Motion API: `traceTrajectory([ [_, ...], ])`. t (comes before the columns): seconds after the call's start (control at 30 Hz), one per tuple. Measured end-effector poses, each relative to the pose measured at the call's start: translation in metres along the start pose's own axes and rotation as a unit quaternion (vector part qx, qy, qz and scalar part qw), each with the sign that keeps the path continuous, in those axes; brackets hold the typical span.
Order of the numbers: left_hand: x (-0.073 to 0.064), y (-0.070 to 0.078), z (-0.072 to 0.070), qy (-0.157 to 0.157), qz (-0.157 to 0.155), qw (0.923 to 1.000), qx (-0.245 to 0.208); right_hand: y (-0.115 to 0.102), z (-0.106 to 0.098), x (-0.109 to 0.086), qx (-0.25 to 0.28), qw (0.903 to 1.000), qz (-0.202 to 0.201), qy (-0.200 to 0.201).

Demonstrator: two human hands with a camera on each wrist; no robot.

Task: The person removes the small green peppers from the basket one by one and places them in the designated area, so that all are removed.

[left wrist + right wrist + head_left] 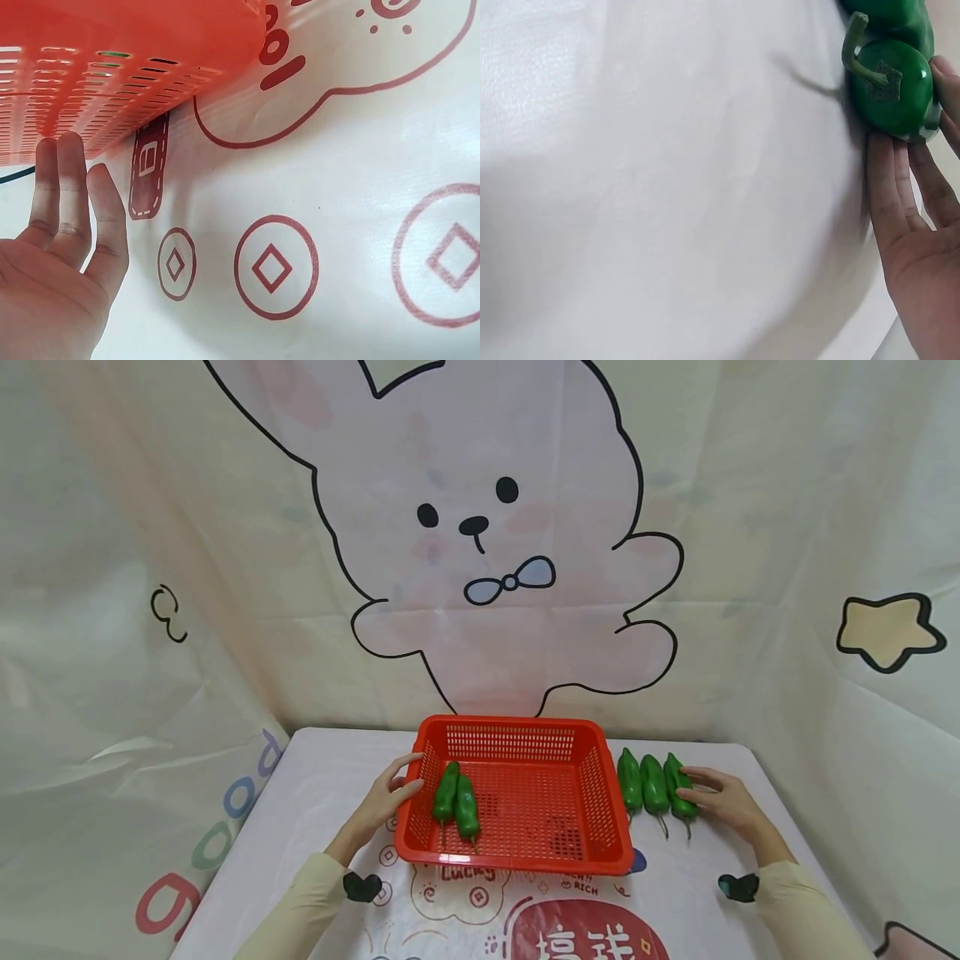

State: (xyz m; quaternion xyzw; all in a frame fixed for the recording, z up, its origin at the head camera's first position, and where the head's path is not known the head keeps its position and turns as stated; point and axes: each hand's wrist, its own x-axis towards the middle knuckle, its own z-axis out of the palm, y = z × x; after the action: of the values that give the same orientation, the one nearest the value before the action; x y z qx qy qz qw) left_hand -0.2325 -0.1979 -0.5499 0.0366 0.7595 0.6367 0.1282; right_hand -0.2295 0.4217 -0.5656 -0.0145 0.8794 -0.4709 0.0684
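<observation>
At the left rim of a red plastic basket [517, 865] is my left hand [384, 793], its thumb and forefinger over the rim. In the left wrist view, three fairly straight fingers of that left hand [64, 247] reach up to the slotted outer wall of the basket [150, 30]. My right hand [723, 802] holds the rightmost green pepper [680, 787] on the table. Seen from the right wrist, thumb and fingers of the right hand [922, 247] lie around this pepper [896, 105], its stem turned toward the camera.
Two green peppers [456, 802] lie inside the basket at its left. Between basket and right hand, two more peppers [643, 783] lie side by side. The printed white tablecloth [450, 935] covers the table; a bear-patterned curtain [480, 635] hangs behind.
</observation>
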Motion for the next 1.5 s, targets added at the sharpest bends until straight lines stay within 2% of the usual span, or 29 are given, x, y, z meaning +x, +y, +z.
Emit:
traceTrajectory([
  [0.27, -0.001, 0.000, 0.000, 0.002, 0.010, 0.9999, -0.003, -0.001, -0.001, 0.002, -0.029, 0.9995, -0.012, 0.009],
  [0.57, 0.000, -0.002, 0.000, -0.006, 0.013, 0.9999, -0.001, -0.004, -0.003, -0.005, -0.008, 0.9993, -0.024, 0.028],
  [0.73, 0.000, -0.001, 0.000, -0.002, 0.009, 1.0000, -0.001, -0.004, -0.004, -0.010, 0.012, 0.9971, -0.038, 0.065],
  [0.9, -0.001, 0.000, 0.000, 0.005, 0.013, 0.9999, -0.001, -0.006, -0.003, -0.012, 0.017, 0.9908, -0.050, 0.125],
  [1.03, -0.001, 0.001, 0.000, 0.006, 0.020, 0.9998, -0.001, -0.013, 0.000, -0.012, 0.069, 0.9825, -0.070, 0.158],
  [1.23, -0.002, 0.001, 0.000, 0.011, 0.021, 0.9997, 0.001, -0.031, 0.005, -0.013, 0.118, 0.9764, -0.086, 0.159],
  [1.5, -0.001, 0.000, 0.002, 0.020, 0.029, 0.9994, 0.006, -0.061, 0.012, -0.008, 0.199, 0.9676, -0.103, 0.116],
])
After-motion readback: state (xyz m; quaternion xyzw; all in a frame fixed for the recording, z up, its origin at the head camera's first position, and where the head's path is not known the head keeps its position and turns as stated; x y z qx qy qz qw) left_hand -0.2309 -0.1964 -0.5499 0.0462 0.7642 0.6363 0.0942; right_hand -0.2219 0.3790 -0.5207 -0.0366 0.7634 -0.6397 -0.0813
